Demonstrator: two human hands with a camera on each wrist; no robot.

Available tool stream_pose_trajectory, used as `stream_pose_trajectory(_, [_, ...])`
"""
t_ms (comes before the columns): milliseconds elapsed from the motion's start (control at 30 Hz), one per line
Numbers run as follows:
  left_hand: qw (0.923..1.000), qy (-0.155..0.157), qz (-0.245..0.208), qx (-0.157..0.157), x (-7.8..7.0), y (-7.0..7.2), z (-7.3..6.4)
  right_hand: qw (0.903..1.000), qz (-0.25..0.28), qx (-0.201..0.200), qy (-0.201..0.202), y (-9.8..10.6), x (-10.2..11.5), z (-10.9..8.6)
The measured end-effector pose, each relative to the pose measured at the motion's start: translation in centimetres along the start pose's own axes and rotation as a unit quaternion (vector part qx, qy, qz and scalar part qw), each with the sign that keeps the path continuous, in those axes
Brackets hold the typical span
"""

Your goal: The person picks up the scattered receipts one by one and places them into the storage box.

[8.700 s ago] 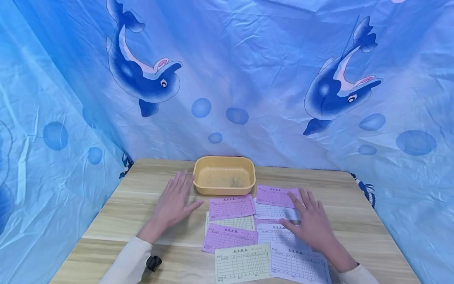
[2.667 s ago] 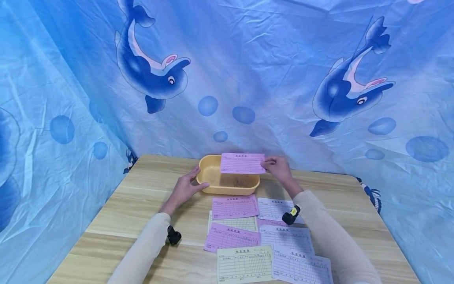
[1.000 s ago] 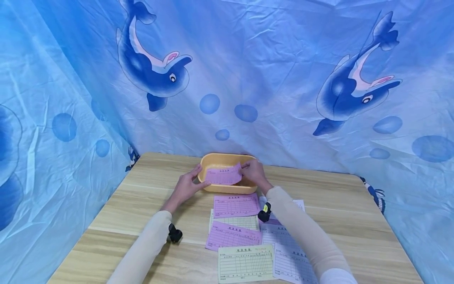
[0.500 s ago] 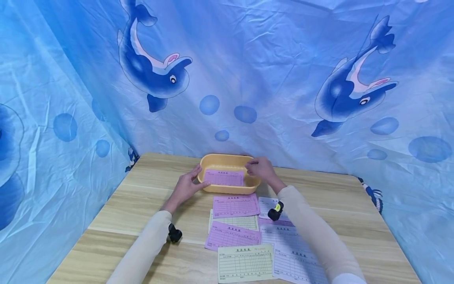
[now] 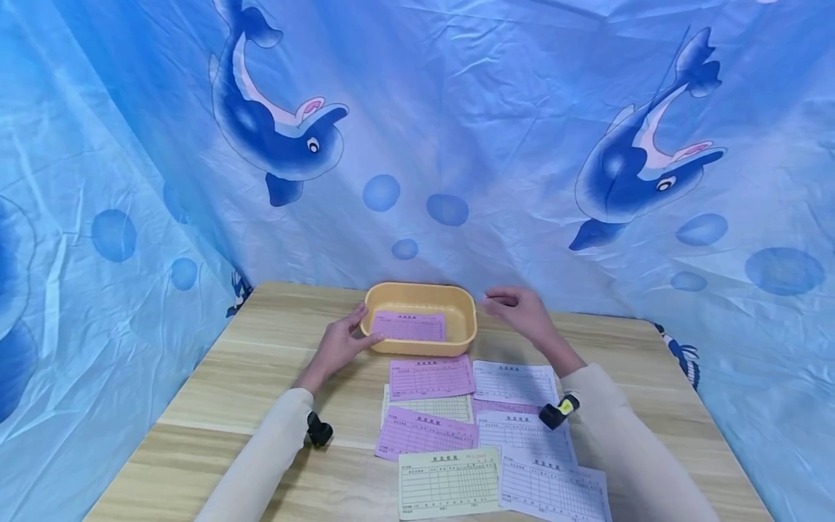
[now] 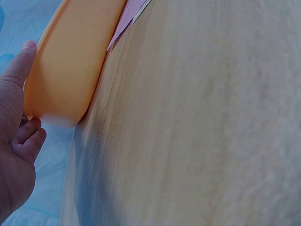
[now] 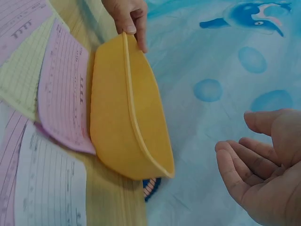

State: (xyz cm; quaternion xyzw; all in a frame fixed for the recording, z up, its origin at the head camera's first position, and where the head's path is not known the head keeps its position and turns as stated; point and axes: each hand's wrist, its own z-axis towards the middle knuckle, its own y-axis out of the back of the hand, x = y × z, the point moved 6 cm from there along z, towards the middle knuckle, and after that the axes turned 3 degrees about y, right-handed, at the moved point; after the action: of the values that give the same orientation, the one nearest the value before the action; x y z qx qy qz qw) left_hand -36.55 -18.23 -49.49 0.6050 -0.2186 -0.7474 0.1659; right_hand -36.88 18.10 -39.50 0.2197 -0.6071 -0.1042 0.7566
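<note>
My left hand (image 5: 338, 348) grips the left end of a yellow plastic bin (image 5: 427, 349), thumb over the front rim and fingers behind the end wall. The right wrist view shows this hand (image 7: 127, 16) pinching the rim. A pink form slip (image 5: 409, 328) lies flat in the bin, toward its left side. Just right of the bin, my right hand (image 5: 528, 315) hovers with loosely curled fingers and nothing between them; its palm (image 7: 268, 165) shows in the right wrist view. Nearest in front of the bin are another pink slip (image 5: 432, 378) and a white slip (image 5: 515, 382).
Further slips overlap toward the near edge: a pink one (image 5: 427, 433), a pale green one (image 5: 449, 482) and white ones (image 5: 554, 489). All lie on a wooden table (image 5: 215, 406). A blue dolphin-print curtain (image 5: 417, 145) closes in the back and sides.
The right hand carried a pink slip from the far right group into the bin, let go of it, and has drawn back to the right. The left hand keeps its grip on the bin.
</note>
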Motion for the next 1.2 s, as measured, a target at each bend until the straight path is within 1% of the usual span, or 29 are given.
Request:
stream_pose_trajectory(133, [1.0, -0.001, 0.006, 0.0, 0.0, 0.0, 0.0, 0.9995, -0.027, -0.01, 0.013, 1.8, -0.4, -1.7])
stream_pose_trajectory(267, [1.0, 0.0, 0.009, 0.002, -0.1, 0.0, 0.0, 0.9985, -0.047, -0.023, 0.014, 3.4, -1.5, -3.1])
stream_pose_trajectory(467, [1.0, -0.003, 0.002, 0.0, -0.3, 0.1, 0.0, 0.9981, -0.053, -0.031, 0.001, 5.0, -3.8, -5.0])
stream_pose_trajectory(600, [1.0, -0.004, -0.001, 0.003, -0.3, 0.0, 0.0, 0.9971, -0.06, -0.046, -0.009, 5.7, -5.8, -6.2])
stream_pose_trajectory(833, [1.0, -0.007, 0.0, -0.001, -0.1, 0.0, 0.0, 0.9925, -0.099, -0.069, -0.016, 6.6, -9.5, -7.8])
stream_pose_trajectory(1000, [1.0, -0.002, -0.005, -0.001, -0.2, 0.0, -0.1, 0.9917, -0.098, -0.07, -0.043, 6.6, -11.5, -8.9])
stream_pose_trajectory(1133, [1.0, 0.0, -0.007, 0.0, -0.3, 0.0, -0.1, 0.991, -0.094, -0.063, -0.072, 6.1, -13.2, -9.6])
stream_pose_trajectory(1200, [1.0, 0.003, -0.008, -0.001, -0.2, 0.0, -0.1, 0.9908, -0.091, -0.062, -0.079, 5.9, -13.8, -9.8])
